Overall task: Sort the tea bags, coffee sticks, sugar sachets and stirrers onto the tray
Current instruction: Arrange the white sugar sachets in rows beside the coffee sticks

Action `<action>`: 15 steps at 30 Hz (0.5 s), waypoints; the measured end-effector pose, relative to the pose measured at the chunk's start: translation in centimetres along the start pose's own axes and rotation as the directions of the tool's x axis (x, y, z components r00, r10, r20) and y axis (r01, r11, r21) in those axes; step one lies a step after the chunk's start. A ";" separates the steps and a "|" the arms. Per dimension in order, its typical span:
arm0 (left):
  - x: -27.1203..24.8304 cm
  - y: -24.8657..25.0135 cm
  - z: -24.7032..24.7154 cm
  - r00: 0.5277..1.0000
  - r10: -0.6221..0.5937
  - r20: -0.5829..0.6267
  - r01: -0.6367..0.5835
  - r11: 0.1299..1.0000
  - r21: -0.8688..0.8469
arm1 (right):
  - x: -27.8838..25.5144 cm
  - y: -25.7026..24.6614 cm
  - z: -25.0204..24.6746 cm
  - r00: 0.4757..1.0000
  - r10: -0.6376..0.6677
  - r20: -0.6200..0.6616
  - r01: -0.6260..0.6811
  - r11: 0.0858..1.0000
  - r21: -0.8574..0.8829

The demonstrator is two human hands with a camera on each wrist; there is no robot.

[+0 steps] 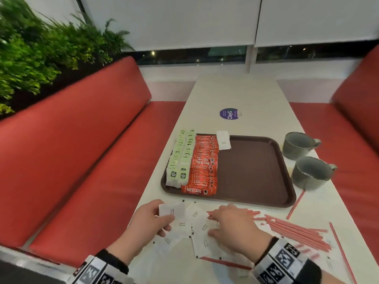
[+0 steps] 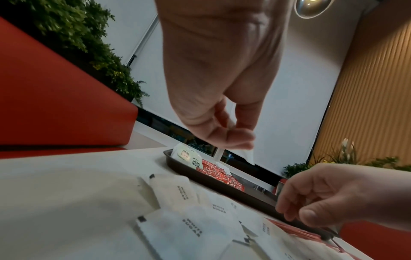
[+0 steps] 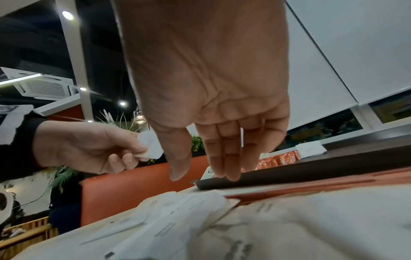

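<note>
left hand (image 1: 152, 219) pinching sugar sachet (image 1: 171, 210), seemingly 1

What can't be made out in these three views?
- Count of sugar sachets in the table pile: head view, both hands cover part of it.
- Whether the right hand touches a sachet: fingertips hidden in head view, pile blurred in right wrist view.
- How many sachets the left hand pinches: edge-on, overlapping.
- Stirrers: some cut off by the head view's right edge.
- Mugs' contents: interiors dark.
</note>
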State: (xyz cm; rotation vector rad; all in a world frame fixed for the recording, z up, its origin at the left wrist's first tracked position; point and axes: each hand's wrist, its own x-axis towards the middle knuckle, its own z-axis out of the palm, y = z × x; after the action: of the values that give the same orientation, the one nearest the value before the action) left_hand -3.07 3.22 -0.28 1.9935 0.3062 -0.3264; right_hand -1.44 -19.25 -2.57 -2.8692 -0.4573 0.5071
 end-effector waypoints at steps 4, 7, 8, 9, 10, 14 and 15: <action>1.1 -0.5 -0.8 1.000 -0.009 0.012 0.010 0.994 -0.112 | 1.2 -1.9 0.8 0.994 0.097 0.043 -0.091 0.989 -0.112; 2.4 -0.7 -1.4 0.997 -0.003 0.079 0.027 0.953 -0.302 | 2.1 -2.6 1.1 0.987 0.158 0.033 -0.153 0.980 -0.127; 3.0 -0.8 -1.6 0.994 -0.020 0.103 0.063 0.902 -0.426 | 2.2 -2.7 1.0 0.983 0.181 0.032 -0.176 0.976 -0.126; 3.6 -0.8 -1.8 0.988 -0.049 0.145 0.121 0.832 -0.541 | 2.4 -2.7 1.0 0.978 0.204 0.033 -0.199 0.972 -0.122; 4.2 -0.7 -2.1 0.980 -0.080 0.184 0.179 0.760 -0.625 | 2.5 -2.8 1.0 0.974 0.225 0.037 -0.219 0.969 -0.117; 6.0 -0.1 -3.3 0.941 -0.146 0.305 0.324 0.646 -0.691 | 2.9 -3.3 1.1 0.960 0.273 0.059 -0.267 0.959 -0.095; 6.4 -0.1 -3.4 0.929 -0.158 0.333 0.352 0.651 -0.672 | 3.2 -3.3 1.3 0.958 0.282 0.053 -0.279 0.958 -0.068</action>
State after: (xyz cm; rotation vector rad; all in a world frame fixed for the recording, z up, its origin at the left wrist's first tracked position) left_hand 3.18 6.76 -1.30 1.0951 0.4780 -0.5353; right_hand 0.05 -14.98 -3.93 -2.9991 -0.0719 0.6393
